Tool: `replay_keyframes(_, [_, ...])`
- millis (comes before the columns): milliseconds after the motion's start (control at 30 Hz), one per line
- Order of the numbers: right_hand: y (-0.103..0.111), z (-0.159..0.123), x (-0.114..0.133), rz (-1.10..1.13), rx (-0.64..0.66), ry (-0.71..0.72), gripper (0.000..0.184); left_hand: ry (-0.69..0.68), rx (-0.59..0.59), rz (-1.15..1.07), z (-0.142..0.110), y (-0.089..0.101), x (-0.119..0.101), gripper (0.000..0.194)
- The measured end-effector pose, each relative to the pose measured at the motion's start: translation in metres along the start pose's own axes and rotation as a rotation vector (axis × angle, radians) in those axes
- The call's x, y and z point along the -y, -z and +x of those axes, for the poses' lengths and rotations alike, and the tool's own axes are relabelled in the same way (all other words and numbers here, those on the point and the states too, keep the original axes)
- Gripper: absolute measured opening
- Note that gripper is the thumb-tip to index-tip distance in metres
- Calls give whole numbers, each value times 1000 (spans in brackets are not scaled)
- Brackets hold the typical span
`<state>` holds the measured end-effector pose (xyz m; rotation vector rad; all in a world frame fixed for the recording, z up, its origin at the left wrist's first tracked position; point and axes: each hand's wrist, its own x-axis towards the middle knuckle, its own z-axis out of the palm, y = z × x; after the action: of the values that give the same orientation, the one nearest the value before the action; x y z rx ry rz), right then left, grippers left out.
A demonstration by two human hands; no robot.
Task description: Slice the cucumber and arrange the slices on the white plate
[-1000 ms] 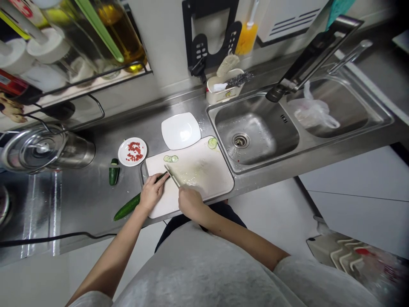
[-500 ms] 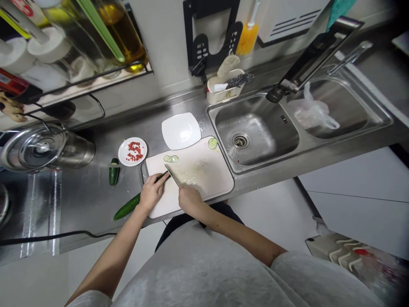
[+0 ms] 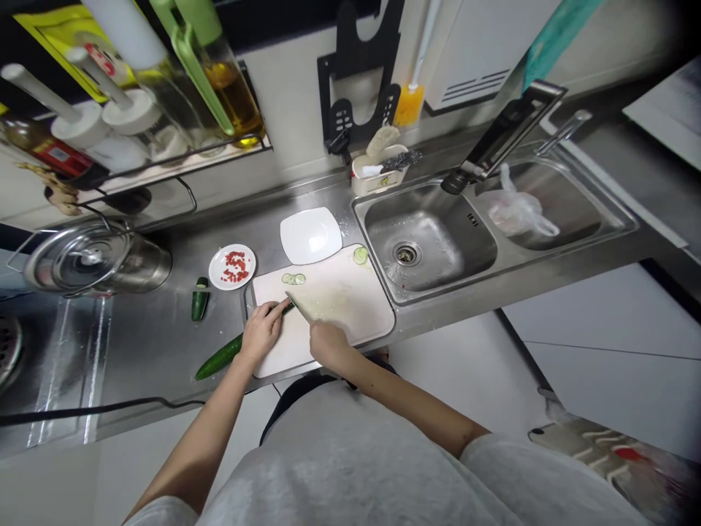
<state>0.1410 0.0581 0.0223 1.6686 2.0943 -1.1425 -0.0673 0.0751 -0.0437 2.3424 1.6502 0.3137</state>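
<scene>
My left hand (image 3: 261, 336) presses a long green cucumber (image 3: 220, 356) onto the white cutting board (image 3: 290, 343), its fingers closed round the far part. The cucumber's near end sticks out past the board's left edge. My right hand (image 3: 329, 346) is wrapped round the handle of a knife (image 3: 301, 308), whose blade stands beside the cucumber's cut end, close to my left fingertips. Whether the blade touches the cucumber I cannot tell. Thin cucumber slices (image 3: 293, 279) lie just beyond the blade. More slices (image 3: 360, 255) sit at the board's far right corner.
Beyond the board stands a white square plate (image 3: 311, 252); to its left is a small plate (image 3: 217, 279) with chopped red bits. A cucumber stub (image 3: 199, 304) and a steel pot (image 3: 147, 267) are on the left. A double sink (image 3: 438, 285) adjoins the board's right side.
The head view has tilted slightly, so the counter sits lower and the shelf shows more. Both hands keep their grips on the cucumber and the knife, with hardly any shift along the board.
</scene>
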Motion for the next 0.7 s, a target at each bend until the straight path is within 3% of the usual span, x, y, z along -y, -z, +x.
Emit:
replay_keyframes(167, [1, -14, -20, -117, -92, -49, 28, 168, -81, -81, 9, 4, -8, 45])
replay_keyframes(333, [9, -21, -48, -261, -177, -112, 38, 231, -125, -197, 18, 3, -11, 42])
replay_keyframes(567, [14, -24, -71, -320, -326, -81, 44, 207, -124, -314, 43, 12, -16, 41])
replay_keyframes(700, [13, -26, -75, -328, -369, -19, 46, 107, -20, -273, 61, 22, -31, 34])
